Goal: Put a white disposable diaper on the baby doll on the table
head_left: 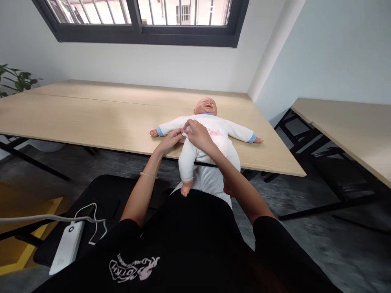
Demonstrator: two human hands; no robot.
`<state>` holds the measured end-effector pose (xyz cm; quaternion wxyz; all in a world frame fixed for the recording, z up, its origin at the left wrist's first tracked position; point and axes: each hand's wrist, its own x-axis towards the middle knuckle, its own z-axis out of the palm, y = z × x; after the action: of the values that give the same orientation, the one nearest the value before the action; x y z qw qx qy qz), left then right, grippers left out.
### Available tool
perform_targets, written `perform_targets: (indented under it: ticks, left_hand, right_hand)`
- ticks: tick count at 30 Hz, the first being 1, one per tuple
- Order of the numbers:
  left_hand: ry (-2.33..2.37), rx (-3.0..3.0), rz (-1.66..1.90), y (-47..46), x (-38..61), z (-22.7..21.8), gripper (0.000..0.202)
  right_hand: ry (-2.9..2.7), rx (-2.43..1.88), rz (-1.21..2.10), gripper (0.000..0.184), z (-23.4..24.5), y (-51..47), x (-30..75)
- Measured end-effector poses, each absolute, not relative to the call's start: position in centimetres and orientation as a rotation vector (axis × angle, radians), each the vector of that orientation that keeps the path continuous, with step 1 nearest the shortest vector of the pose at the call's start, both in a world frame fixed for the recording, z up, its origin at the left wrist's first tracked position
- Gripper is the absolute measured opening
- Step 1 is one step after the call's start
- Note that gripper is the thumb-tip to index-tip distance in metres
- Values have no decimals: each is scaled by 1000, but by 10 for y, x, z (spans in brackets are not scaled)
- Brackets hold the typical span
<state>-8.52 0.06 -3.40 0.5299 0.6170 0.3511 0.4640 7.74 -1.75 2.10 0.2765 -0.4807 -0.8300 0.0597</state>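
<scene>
A baby doll lies on its back on the table, head away from me, arms spread and legs hanging over the front edge. It wears a white suit with blue cuffs, and a white diaper with a pink print covers its belly and hips. At the doll's hip on the left of the view, my left hand has its fingers closed on the diaper's white side edge. My right hand reaches across the belly and pinches the same edge beside the left fingertips. My fingers partly hide this edge.
The light wooden table runs along the wall under a window. To the right stands another table. A black chair at my left bears a white power bank with a cable. A plant is at the far left.
</scene>
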Motion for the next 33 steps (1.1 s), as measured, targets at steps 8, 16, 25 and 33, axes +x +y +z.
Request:
perform_targets:
  ticks: [8, 16, 25, 33]
  left_hand:
    - [813, 1352, 1143, 2, -85, -35, 24]
    - [840, 1240, 1154, 2, -81, -30, 14]
    - [765, 1163, 1209, 3, -83, -33, 19]
    - [676, 1170, 1177, 5, -90, -38, 38]
  right_hand:
    - [-2152, -1218, 246, 16, 18, -13, 81]
    - [-2111, -1191, 268, 11, 17, -12, 84]
    - [-2007, -1122, 392, 3, 14, -12, 83]
    - [-1857, -1076, 427, 13, 13, -10, 83]
